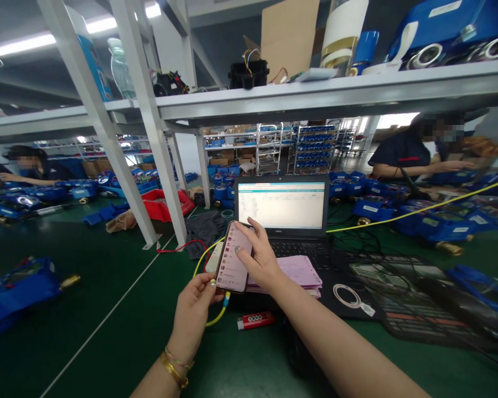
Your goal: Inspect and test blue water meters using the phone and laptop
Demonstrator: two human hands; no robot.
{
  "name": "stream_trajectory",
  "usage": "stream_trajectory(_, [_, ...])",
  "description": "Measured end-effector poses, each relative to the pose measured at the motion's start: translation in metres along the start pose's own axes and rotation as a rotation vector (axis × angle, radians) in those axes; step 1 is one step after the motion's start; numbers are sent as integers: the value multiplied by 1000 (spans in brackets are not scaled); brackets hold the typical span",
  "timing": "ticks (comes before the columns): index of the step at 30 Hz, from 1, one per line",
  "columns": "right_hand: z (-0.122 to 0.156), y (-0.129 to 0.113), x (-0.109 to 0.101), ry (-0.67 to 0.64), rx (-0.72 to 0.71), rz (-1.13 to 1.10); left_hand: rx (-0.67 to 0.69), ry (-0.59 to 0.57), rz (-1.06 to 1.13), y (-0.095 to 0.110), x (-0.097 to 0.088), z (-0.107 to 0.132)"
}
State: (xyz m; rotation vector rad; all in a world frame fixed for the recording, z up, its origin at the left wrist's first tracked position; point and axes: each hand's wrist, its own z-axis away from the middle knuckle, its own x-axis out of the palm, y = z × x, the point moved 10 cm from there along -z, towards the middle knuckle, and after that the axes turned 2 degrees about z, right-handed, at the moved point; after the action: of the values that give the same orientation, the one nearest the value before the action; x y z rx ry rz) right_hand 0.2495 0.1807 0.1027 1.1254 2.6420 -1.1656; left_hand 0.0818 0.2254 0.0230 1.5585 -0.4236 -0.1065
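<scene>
phone (pixel 237 258) in left fingers (pixel 200 284), red bin (pixel 153 210), blurred contents (pixel 161 202) inside

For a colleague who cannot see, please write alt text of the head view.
A person's left hand holds a phone showing a list, with the right hand over it. Behind them are pink papers and an open laptop on a green table. Blue parts and other people appear on both sides.
</scene>
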Motion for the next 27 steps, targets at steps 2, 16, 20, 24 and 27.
stream_trajectory(2, [0,-2,1,-4,-9,48,17,-17,-14,-1,1,-1])
stream_trajectory(16, [-2,8,0,19,-28,1,-9,-5,2,-3,0,0])
stream_trajectory(20, [-2,11,0,26,-33,-7,-12,10,17,-4,-2,-1])
stream_trajectory(24, [-1,15,2,5,1,-8,-13,14,25,-4,-1,-1])
stream_trajectory(27, [0,14,5,-38,28,28,-4,8,19,-2,1,0])
